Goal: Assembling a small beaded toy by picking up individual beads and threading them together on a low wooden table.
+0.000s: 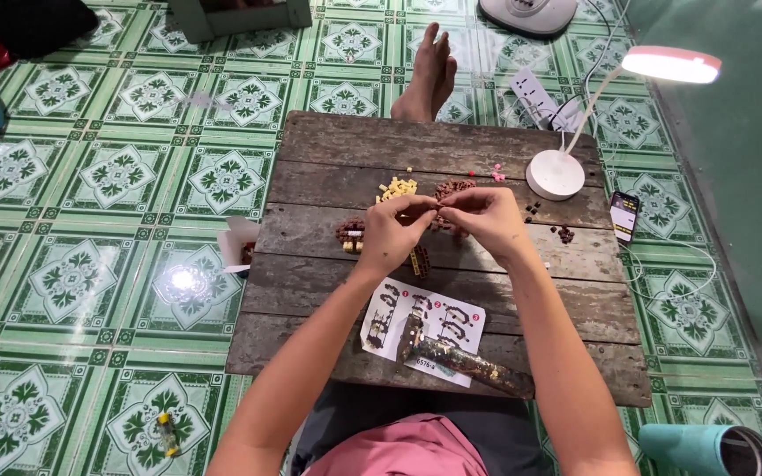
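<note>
While both hands meet above tabletop (328, 167), I see left fingers (416, 214), right fingers (453, 204) pinched shut on tiny brick piece (438, 208); light, rigid, slippery; grip edges; yellow bricks (396, 188) at 11 o'clock.

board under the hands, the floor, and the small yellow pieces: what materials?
Board: looks like bare weathered wood, grey-brown planks with visible grain and gaps between them, matte.
Floor: seems glazed ceramic tile, green and white pattern, glossy, with a bright light reflection.
Yellow pieces: probably moulded plastic bricks, tiny and uniform in colour; too small to be sure.
</note>
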